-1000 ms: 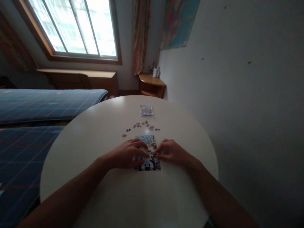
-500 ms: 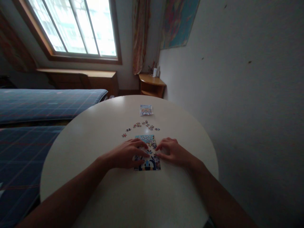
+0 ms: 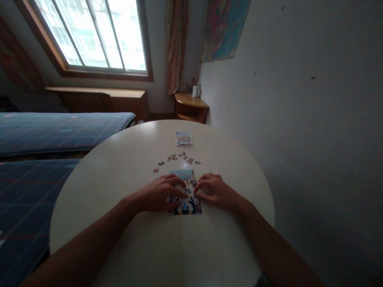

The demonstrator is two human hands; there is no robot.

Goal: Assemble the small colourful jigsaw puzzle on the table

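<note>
A small colourful jigsaw puzzle (image 3: pixel 185 191) lies flat on a round white table (image 3: pixel 125 167). My left hand (image 3: pixel 158 194) rests on the puzzle's left side, fingers stretched over it. My right hand (image 3: pixel 212 189) lies on the puzzle's right edge, fingers curled down with the tips pressing on the pieces near the middle. The two hands' fingertips almost meet. Whether a loose piece sits under the fingers is hidden. Several loose puzzle pieces (image 3: pixel 179 158) are scattered just beyond the puzzle.
A small printed packet (image 3: pixel 183 138) lies near the table's far edge. A wall runs close along the right. Two beds with blue plaid covers (image 3: pixel 44 131) stand to the left. A wooden corner shelf (image 3: pixel 191 107) sits under the window.
My right hand's fingers lifted slightly half a second ago and have curled back down onto the puzzle. My left hand has stayed in place.
</note>
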